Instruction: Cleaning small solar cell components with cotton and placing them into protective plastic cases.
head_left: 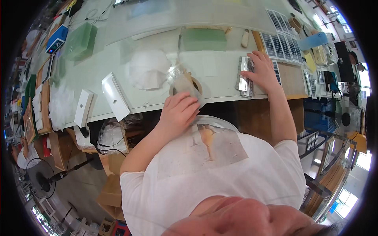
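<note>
My left hand [182, 110] is at the table's front edge, its fingers closed on a translucent plastic piece [182, 82] with a shiny, bubbly far end. Under that piece lies a tape roll [195, 83], partly covered. Over to the right, my right hand [263, 72] grips a small stack of shiny silver strips [245, 78], the thumb across them. Left of the plastic piece sits a pile of thin white sheets [147, 69]. Two white box-shaped pieces, a longer one [115, 96] and a shorter one [83, 107], lie near the front edge at left.
Green translucent blocks stand at the back [204, 39] and far left [80, 41], near a blue device [57, 39]. A clear raised panel [189, 19] spans the table's back. Dark gridded panels [280, 45] and a blue bottle [314, 40] are at right. A fan [41, 183] stands lower left.
</note>
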A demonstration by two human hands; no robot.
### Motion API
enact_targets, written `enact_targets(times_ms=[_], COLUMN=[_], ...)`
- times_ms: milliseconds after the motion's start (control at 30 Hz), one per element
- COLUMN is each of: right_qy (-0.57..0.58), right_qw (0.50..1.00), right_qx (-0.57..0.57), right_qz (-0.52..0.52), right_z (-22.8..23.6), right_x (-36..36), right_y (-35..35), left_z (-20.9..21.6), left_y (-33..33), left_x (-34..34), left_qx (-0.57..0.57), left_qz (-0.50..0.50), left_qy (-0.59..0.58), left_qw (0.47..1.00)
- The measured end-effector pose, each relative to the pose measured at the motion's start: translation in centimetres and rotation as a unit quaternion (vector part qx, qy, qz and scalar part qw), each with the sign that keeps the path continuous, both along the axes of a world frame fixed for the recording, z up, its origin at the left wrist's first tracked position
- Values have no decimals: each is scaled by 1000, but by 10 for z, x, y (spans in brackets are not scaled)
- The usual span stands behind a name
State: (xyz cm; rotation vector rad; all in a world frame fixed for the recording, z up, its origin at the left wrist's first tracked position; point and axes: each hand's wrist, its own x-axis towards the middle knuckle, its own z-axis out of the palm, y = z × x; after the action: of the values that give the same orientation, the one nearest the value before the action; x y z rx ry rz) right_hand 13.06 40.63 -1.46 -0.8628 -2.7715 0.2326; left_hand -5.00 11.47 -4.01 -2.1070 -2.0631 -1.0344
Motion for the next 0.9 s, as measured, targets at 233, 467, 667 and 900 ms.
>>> enact_targets(times_ms=[233,467,667,900], right_qy=[-71,16,195,170], right_qw=[996,998,927,785], right_qx=[-45,-57,-322,-592], right_qz=[27,7,9,62], right_z=[-10,-4,30,26], right_x=[1,-8,-27,-100], right_y=[27,23,-16,-104], left_z=[-2,-12,-21,-28], left_y=[-13,-31,-33,-36], left_x=[-13,-14,-15,-15], left_qx=[20,79,99,112], left_qz=[-9,26,30,35], left_qy=[11,-16,-5,-21], left_qw=[1000,996,995,993])
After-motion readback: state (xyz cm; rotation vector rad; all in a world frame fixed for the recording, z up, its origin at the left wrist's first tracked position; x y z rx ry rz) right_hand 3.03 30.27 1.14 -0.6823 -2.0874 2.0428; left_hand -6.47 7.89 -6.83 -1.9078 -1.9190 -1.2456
